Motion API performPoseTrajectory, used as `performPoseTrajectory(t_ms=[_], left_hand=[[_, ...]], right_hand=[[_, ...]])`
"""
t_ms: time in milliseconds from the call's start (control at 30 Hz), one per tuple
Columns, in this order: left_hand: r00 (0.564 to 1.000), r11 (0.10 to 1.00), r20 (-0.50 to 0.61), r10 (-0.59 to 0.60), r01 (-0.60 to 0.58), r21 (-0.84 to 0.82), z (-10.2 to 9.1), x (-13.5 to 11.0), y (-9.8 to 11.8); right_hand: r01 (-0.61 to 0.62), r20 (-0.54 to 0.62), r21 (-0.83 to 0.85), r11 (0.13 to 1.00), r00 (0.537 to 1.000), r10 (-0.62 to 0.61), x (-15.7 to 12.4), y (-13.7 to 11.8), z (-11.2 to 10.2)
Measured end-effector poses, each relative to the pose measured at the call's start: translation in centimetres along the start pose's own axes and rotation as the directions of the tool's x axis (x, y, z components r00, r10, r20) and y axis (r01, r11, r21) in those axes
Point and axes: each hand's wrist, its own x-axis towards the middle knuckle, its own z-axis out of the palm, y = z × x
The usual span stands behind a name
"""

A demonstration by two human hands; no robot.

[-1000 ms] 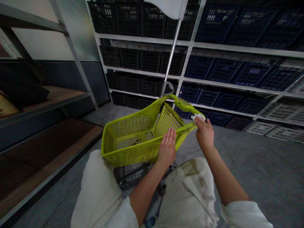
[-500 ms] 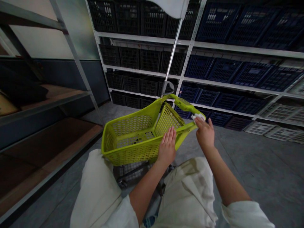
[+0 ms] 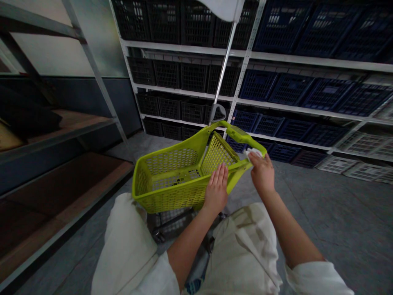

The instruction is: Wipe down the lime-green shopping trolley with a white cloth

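A lime-green perforated plastic shopping basket rests on a wire cart frame in front of me. My left hand lies flat on the basket's near rim, fingers together and gripping nothing. My right hand pinches a white cloth against the basket's green handle arm. The cloth is partly hidden by my fingers. A metal pole with a grey loop grip rises behind the basket, topped by a white flag-like piece.
Metal shelving holds several black crates and blue crates, with white crates low at the right. A wooden-decked shelf runs along the left. Grey floor spreads to the right.
My right hand and the white cloth have shifted slightly left along the basket's arm. My left hand remains on the rim.
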Motion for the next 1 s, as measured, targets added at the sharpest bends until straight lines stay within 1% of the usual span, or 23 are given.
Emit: performPoseTrajectory(t_ms=[67, 100, 133, 167, 233, 267, 333, 367, 400, 467, 533, 567, 600, 633, 667, 700, 733, 800, 833, 867, 900, 933, 1000], left_hand=[[1.0, 1.0, 0.0, 0.005, -0.005, 0.006, 0.1, 0.0, 0.0], [1.0, 1.0, 0.004, 0.006, -0.006, 0.012, 0.0, 0.0, -0.1], [1.0, 1.0, 0.011, 0.009, -0.009, 0.019, -0.1, 0.0, -0.1], [1.0, 1.0, 0.02, 0.012, -0.012, 0.024, -0.2, 0.0, -0.2], [0.999, 0.999, 0.037, 0.018, -0.019, 0.027, -0.5, 0.0, -0.3], [0.999, 0.999, 0.043, 0.02, -0.021, 0.026, -0.6, 0.0, -0.3], [0.999, 1.0, 0.051, 0.017, -0.019, 0.025, -0.7, 0.0, -0.3], [0.999, 1.0, 0.052, 0.014, -0.015, 0.026, -0.7, 0.1, -0.2], [0.999, 1.0, 0.052, 0.012, -0.013, 0.025, -0.7, 0.1, -0.1], [0.999, 1.0, 0.05, 0.014, -0.016, 0.023, -0.5, 0.2, 0.0], [0.999, 1.0, 0.047, 0.017, -0.018, 0.021, -0.4, 0.2, 0.0], [0.999, 1.0, 0.047, 0.016, -0.017, 0.022, -0.4, 0.2, 0.0], [0.999, 1.0, 0.049, 0.015, -0.016, 0.024, -0.5, 0.2, -0.1], [0.999, 1.0, 0.051, 0.015, -0.017, 0.027, -0.6, 0.2, -0.2], [0.998, 0.999, 0.054, 0.016, -0.018, 0.028, -0.6, 0.2, -0.3], [0.998, 0.999, 0.057, 0.02, -0.021, 0.026, -0.7, 0.2, -0.3], [0.998, 0.999, 0.059, 0.024, -0.025, 0.022, -0.8, 0.2, -0.4], [0.998, 1.0, 0.056, 0.027, -0.028, 0.012, -0.9, 0.2, -0.3], [0.998, 1.0, 0.055, 0.027, -0.027, 0.011, -0.9, 0.3, -0.3], [0.998, 1.0, 0.055, 0.026, -0.026, 0.013, -0.8, 0.3, -0.2], [0.998, 1.0, 0.056, 0.023, -0.024, 0.018, -0.7, 0.4, 0.0], [0.998, 0.999, 0.058, 0.022, -0.024, 0.024, -0.6, 0.4, 0.1], [0.998, 0.999, 0.057, 0.015, -0.017, 0.033, -0.3, 0.5, 0.3]], right_hand=[[0.13, 0.072, 0.056, 0.99, 0.988, -0.134, -1.1, -3.1, 0.4], [0.179, 0.103, 0.093, 0.979, 0.977, -0.189, -1.5, -4.1, 0.5], [0.205, 0.125, 0.124, 0.971, 0.968, -0.22, -1.7, -4.4, 0.5], [0.202, 0.132, 0.141, 0.969, 0.966, -0.22, -1.6, -4.0, 0.4], [0.12, 0.106, 0.127, 0.985, 0.985, -0.133, -0.7, -1.5, 0.0], [0.049, 0.065, 0.099, 0.994, 0.996, -0.056, -0.1, 0.1, -0.2], [-0.062, 0.003, 0.053, 0.997, 0.998, 0.062, 0.9, 2.4, -0.4], [-0.088, -0.013, 0.034, 0.996, 0.996, 0.088, 1.2, 2.8, -0.4], [-0.087, -0.013, 0.018, 0.996, 0.996, 0.087, 1.2, 2.4, -0.3], [-0.016, 0.017, 0.01, 1.0, 1.0, 0.016, 0.6, 0.1, 0.1], [0.107, 0.065, 0.048, 0.993, 0.992, -0.11, -0.5, -2.8, 0.6], [0.175, 0.091, 0.084, 0.981, 0.979, -0.182, -1.0, -3.8, 0.7], [0.231, 0.114, 0.125, 0.965, 0.963, -0.245, -1.2, -4.2, 0.8], [0.264, 0.129, 0.16, 0.951, 0.95, -0.285, -1.3, -4.0, 0.7], [0.269, 0.136, 0.179, 0.946, 0.946, -0.294, -1.1, -3.0, 0.6], [0.242, 0.129, 0.177, 0.954, 0.955, -0.267, -0.7, -1.5, 0.4], [0.189, 0.114, 0.159, 0.969, 0.972, -0.208, -0.1, 0.2, 0.2], [0.038, 0.04, 0.09, 0.995, 0.998, -0.042, 1.1, 3.2, -0.2], [-0.025, 0.007, 0.058, 0.998, 1.0, 0.024, 1.5, 3.9, -0.3], [-0.062, -0.013, 0.034, 0.997, 0.998, 0.063, 1.6, 3.9, -0.3], [-0.068, -0.015, 0.019, 0.997, 0.998, 0.069, 1.5, 3.1, -0.2], [-0.042, 0.002, 0.015, 0.999, 0.999, 0.042, 1.1, 1.7, 0.0], [0.074, 0.066, 0.044, 0.996, 0.995, -0.076, -0.1, -1.8, 0.5]])
